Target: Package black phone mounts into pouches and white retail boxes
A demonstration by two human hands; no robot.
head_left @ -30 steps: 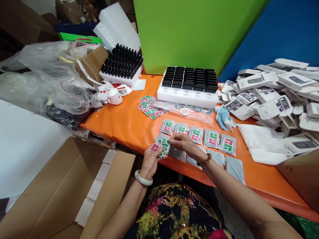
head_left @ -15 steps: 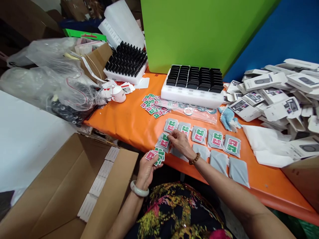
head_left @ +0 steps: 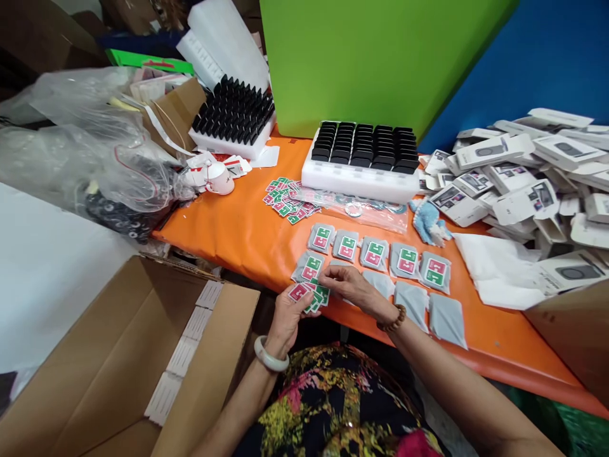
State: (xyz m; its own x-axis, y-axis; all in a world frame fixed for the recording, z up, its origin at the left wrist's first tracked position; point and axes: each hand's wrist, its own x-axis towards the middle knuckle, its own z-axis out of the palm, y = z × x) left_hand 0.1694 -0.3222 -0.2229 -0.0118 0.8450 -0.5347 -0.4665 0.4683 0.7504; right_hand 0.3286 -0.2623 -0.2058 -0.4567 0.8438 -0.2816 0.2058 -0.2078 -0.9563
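Note:
My left hand [head_left: 287,317] is closed around a fanned bunch of small red-and-green packets [head_left: 309,298], marked with numerals, just off the table's front edge. My right hand [head_left: 349,287] is pinched at the right side of this fan; whether a packet is between its fingertips is hidden. Behind the hands, grey pouches lie in two rows. Each pouch in the back row, such as the middle grey pouch [head_left: 365,259], has one packet on top, as does the leftmost front pouch [head_left: 299,271]. The front pouches to the right, including a bare grey pouch [head_left: 447,320], have none.
A loose pile of packets [head_left: 288,200] lies behind the rows. White foam trays [head_left: 356,181] hold black pieces. White boxes [head_left: 495,152] are heaped at right near a blue cloth [head_left: 428,222]. An open cardboard box [head_left: 95,355] stands at lower left.
My right hand has moved from the leftmost front pouch back to the fan of packets. My left hand has shifted slightly right and up. The view has shifted a little.

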